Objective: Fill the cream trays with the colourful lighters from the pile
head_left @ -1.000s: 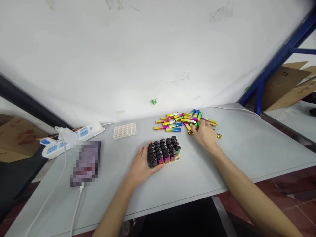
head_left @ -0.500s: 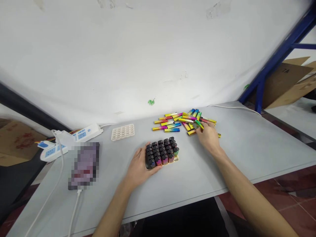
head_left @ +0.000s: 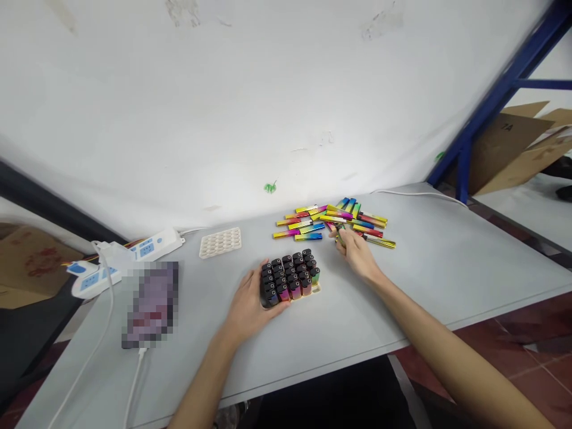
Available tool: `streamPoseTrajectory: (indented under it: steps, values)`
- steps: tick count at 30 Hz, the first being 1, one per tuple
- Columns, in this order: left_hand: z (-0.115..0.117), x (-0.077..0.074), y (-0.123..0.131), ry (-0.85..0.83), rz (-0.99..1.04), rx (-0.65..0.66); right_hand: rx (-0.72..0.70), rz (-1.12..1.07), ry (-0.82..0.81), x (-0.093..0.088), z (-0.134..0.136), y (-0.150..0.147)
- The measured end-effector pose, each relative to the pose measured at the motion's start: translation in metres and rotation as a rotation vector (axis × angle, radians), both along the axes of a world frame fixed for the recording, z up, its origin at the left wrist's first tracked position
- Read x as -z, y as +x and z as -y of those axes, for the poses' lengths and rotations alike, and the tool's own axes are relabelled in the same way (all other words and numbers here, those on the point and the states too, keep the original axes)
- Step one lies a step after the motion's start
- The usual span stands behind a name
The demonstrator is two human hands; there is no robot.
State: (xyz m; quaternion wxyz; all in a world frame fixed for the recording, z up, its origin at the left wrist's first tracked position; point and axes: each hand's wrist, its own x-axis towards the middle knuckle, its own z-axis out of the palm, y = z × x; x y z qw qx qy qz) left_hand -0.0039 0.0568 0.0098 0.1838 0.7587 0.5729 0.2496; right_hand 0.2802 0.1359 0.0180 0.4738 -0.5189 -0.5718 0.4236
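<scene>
Right hand point(head_left: 355, 250) shifted left, pinching a lighter point(head_left: 339, 240) at near edge of loose lighters point(head_left: 333, 219); left hand point(head_left: 250, 301) cups left side of tray point(head_left: 316, 289) holding upright lighters point(head_left: 291, 277). Slack pinch could drop the lighter.

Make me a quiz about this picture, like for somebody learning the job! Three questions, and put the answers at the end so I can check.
1. Pick one: what is the left hand touching?
A) the power strip
B) the tray of upright lighters
C) the cardboard box

2. True or false: in the picture, the loose lighters lie to the right of the white tray with holes.

3. Fill in the blank: the tops of the upright lighters are ____.

Key:
1. B; the hand curls around the left side.
2. True.
3. Black.
</scene>
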Motion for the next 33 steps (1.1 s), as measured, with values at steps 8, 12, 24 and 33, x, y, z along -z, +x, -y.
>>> streamPoseTrajectory:
  steps: [8,12,24,33]
  values:
    - [0.001,-0.001,0.000,0.004,0.002,0.006,-0.145,-0.201,-0.150,-0.006,0.007,-0.014]
    - [0.000,-0.002,0.001,0.011,0.002,0.011,-0.126,-0.312,-0.199,-0.004,0.006,-0.014]
    - [0.001,-0.001,-0.001,0.004,0.007,0.012,-0.033,-0.414,-0.308,-0.001,0.002,-0.011]
    - [0.001,-0.003,0.001,-0.009,0.009,-0.001,-0.033,-0.408,-0.285,-0.001,0.003,-0.012]
